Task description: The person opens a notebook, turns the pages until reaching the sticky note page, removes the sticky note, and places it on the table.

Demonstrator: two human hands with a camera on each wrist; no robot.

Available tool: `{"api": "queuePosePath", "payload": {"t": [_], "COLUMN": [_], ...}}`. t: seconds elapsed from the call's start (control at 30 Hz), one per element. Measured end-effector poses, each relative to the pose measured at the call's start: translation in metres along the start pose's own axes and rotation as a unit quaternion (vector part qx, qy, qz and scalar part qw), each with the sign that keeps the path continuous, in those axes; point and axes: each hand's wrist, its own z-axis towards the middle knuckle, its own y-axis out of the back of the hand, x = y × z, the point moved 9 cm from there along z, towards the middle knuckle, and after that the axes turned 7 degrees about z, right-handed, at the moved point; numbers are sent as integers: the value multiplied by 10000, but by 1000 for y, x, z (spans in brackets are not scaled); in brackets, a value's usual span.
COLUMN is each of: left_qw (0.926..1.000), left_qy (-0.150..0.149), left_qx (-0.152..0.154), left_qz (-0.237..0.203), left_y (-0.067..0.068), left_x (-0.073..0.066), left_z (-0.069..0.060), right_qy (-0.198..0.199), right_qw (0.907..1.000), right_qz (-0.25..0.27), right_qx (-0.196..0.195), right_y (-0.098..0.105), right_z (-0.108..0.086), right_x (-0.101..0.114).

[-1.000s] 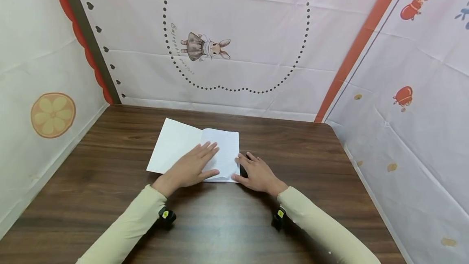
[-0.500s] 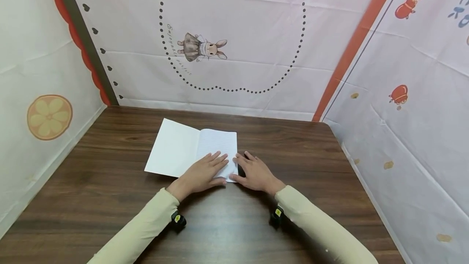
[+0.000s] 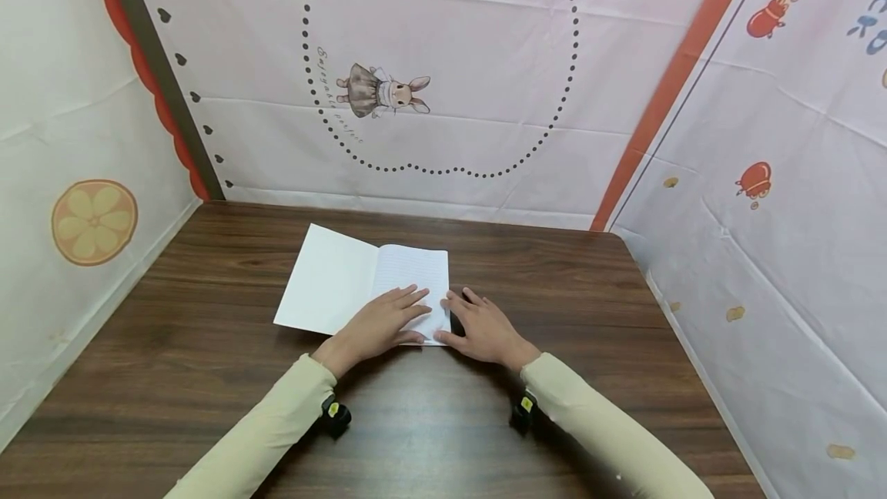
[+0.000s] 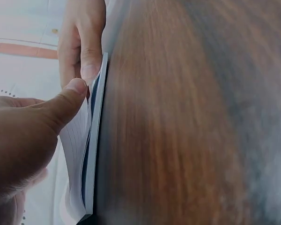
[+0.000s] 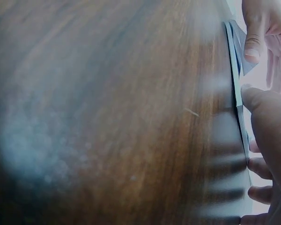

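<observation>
An open notebook (image 3: 409, 264) with ruled pages lies on the brown table, its white cover (image 3: 326, 279) spread out to the left. The left hand (image 3: 377, 326) is over the ruled right-hand page, fingers extended and pointing right, thumb near the lower edge. At the page's right edge the right hand (image 3: 488, 331) rests with its fingers spread, fingertips and thumb at the border. In the left wrist view the left hand (image 4: 28, 136) has its thumb beside the slightly raised pages (image 4: 75, 159). The right wrist view shows the right hand's thumb (image 5: 255, 98) at the notebook's edge.
The wooden table (image 3: 430, 437) extends on all sides of the notebook. Printed white cloth (image 3: 485, 60) hangs behind the table, with more cloth at the left and right sides. A small black device (image 3: 336, 416) is on the left wrist, another (image 3: 523, 413) on the right.
Over the last second the left hand has slid right and a little down across the ruled page. The right hand and the notebook have stayed nearly in place; the head view has shifted slightly.
</observation>
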Motion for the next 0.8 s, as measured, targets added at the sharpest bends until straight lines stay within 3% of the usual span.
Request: {"api": "queuePosePath", "payload": {"t": [0.17,0.33,0.6,0.8], "left_qw": [9984,9943,9843,9713], "left_qy": [-68,123,833,1258], "left_qx": [-494,-944,-1461,-1909], "left_qz": [277,479,544,661], "left_y": [11,19,34,54], "left_x": [3,12,26,38], "left_z": [0,-1,-7,-16], "right_qy": [1,-7,12,22], "right_qw": [10000,9999,10000,10000], "right_qz": [-34,-14,-34,-56], "right_qx": [-13,-120,-41,1], "right_y": [-2,-1,-3,-3], "right_z": [0,1,-1,-2], "right_x": [-2,-3,-1,-2]}}
